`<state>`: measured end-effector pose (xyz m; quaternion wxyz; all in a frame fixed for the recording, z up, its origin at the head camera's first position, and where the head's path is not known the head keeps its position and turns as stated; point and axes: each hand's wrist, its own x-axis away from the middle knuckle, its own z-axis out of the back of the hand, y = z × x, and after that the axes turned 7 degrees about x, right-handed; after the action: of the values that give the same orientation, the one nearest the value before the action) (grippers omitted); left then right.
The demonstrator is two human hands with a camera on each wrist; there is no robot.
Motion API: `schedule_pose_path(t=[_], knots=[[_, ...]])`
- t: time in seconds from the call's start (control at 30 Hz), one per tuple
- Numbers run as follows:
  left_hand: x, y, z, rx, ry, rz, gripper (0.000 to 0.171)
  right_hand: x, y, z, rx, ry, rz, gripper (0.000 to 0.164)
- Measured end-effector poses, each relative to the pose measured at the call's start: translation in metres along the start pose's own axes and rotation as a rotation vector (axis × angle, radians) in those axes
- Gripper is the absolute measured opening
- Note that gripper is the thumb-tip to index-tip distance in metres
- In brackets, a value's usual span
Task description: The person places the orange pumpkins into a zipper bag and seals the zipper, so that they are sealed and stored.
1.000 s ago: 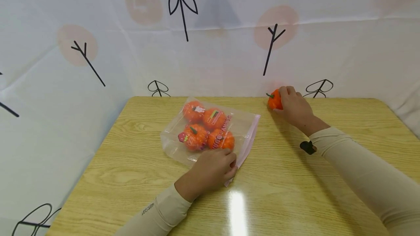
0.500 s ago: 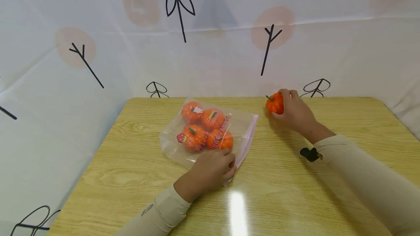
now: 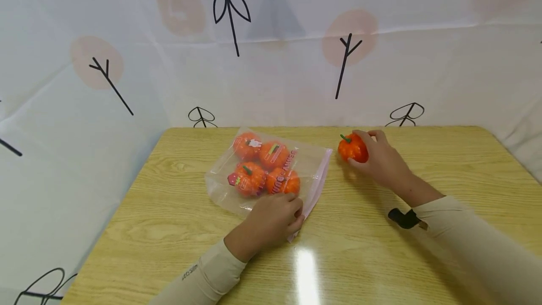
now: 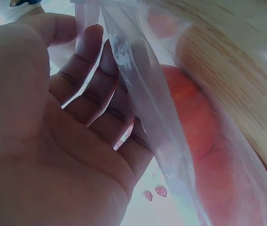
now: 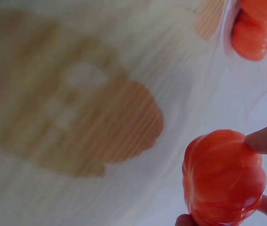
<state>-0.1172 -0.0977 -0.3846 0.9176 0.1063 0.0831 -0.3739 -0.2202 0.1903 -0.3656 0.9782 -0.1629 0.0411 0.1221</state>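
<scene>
A clear zip bag (image 3: 308, 161) with a pink edge lies on the table, with several small orange pumpkins (image 3: 250, 179) inside it. My left hand (image 3: 271, 222) is at the bag's near right corner. In the left wrist view its thumb and index finger pinch the pink zip strip (image 4: 87, 21), and the other fingers curl beside the plastic. To the right of the bag, my right hand (image 3: 383, 164) grips one more orange pumpkin (image 3: 352, 148) with a green stem. Thumb and fingertips hold this pumpkin (image 5: 223, 176) from its side in the right wrist view.
Both hands work over a wood-grain table (image 3: 161, 229), which ends at a pale patterned cloth (image 3: 275, 84) hanging behind and at the left. A black wrist-worn piece (image 3: 404, 219) sits at the right cuff. Glare marks the table's front.
My right hand has brought its pumpkin nearer to me and slightly left, away from the table's back edge. My left hand and the bag have stayed in place.
</scene>
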Motion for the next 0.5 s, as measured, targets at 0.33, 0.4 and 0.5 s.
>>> schedule_pose_path(t=[0.33, 0.4, 0.5], knots=[[0.0, -0.001, -0.001, 0.004, 0.02, -0.013, 0.019, 0.027, -0.012, -0.002, -0.046, 0.003, 0.013, 0.067], [0.0, -0.001, -0.002, 0.003, 0.029, -0.018, 0.019, 0.032, -0.014, -0.002, -0.048, 0.003, 0.024, 0.066], [0.001, -0.002, -0.003, 0.0, 0.036, -0.019, 0.019, 0.038, -0.017, -0.002, -0.047, -0.017, 0.044, 0.066]])
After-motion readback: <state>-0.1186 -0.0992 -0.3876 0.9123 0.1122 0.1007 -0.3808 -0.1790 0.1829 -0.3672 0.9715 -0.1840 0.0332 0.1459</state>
